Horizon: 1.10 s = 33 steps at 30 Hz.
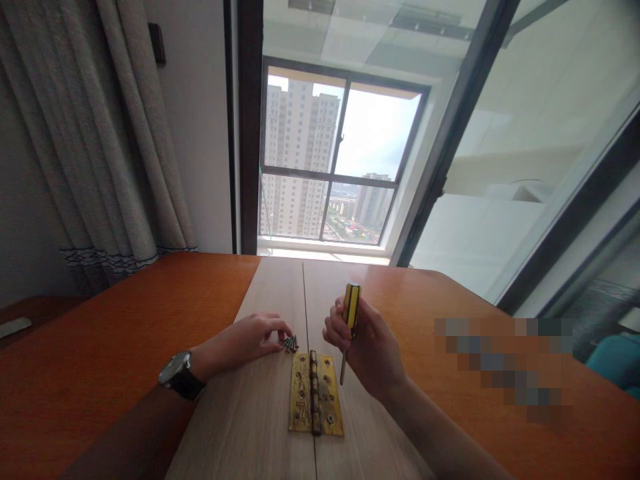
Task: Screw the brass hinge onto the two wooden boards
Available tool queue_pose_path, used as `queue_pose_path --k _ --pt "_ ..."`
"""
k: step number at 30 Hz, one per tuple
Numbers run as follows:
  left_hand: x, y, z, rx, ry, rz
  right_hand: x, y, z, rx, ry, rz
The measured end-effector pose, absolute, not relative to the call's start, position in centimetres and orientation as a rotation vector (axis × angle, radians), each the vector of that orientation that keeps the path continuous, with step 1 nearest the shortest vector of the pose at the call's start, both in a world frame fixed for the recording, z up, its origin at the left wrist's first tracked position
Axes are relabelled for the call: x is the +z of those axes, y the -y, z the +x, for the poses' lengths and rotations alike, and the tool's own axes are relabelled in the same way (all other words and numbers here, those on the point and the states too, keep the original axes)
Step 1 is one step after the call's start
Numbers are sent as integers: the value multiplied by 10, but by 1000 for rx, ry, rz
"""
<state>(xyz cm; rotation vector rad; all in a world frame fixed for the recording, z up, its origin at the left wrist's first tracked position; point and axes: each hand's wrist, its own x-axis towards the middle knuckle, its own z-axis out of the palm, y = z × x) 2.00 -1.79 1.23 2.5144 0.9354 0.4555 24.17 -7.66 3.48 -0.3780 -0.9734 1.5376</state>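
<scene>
A worn brass hinge [328, 393] lies opened flat across the seam between two pale wood boards [260, 413]. Most of its holes look bare, while a screw head [330, 419] shows in the lower right one. Just beyond the hinge's top left corner is a small pile of screws [290, 344]. My left hand [255, 335], with a watch on the wrist, reaches to this pile, thumb and forefinger apart beside the screws. In my right hand [367, 340] is a yellow and black screwdriver [353, 307], gripped by its handle, its shaft pointing down just right of the hinge.
Under the boards is an orange-brown wooden table [125, 360]. A pixelated patch [500, 363] hides part of its right side. Grey curtains [100, 133] hang at the left. Beyond the table's far edge are a dark-framed glass door [460, 127] and a window [335, 153].
</scene>
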Motion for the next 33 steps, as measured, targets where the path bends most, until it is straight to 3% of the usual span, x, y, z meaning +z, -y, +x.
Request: queue_pose_path --k 33 --pt "8 14 15 456 -971 2511 37 76 241 1515 979 -415"
